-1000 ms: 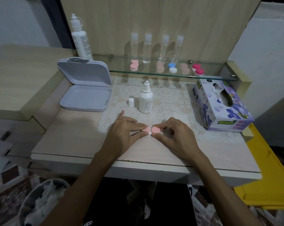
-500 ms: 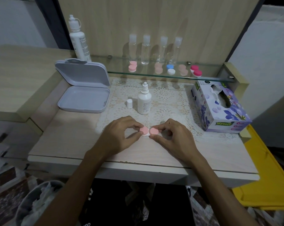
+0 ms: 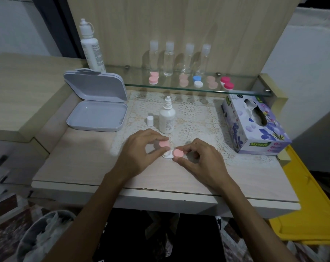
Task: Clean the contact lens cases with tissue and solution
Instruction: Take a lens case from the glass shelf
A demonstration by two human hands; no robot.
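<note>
Two pink caps are in play: your left hand (image 3: 141, 148) pinches the loosened cap (image 3: 164, 143) just above the white lens case (image 3: 168, 154) at the desk's (image 3: 75, 167) front, near the solution bottle (image 3: 167, 118). Your right hand (image 3: 200, 157) pinches the other cap (image 3: 178, 153); twist it off gently, keeping the case flat.

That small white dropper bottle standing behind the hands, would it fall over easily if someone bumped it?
Probably yes. The small dropper bottle is tall and narrow on a small base, and it stands on a lace mat, likely an uneven footing. It looks like light plastic, and its cap is off, so a tip might spill solution.
</note>
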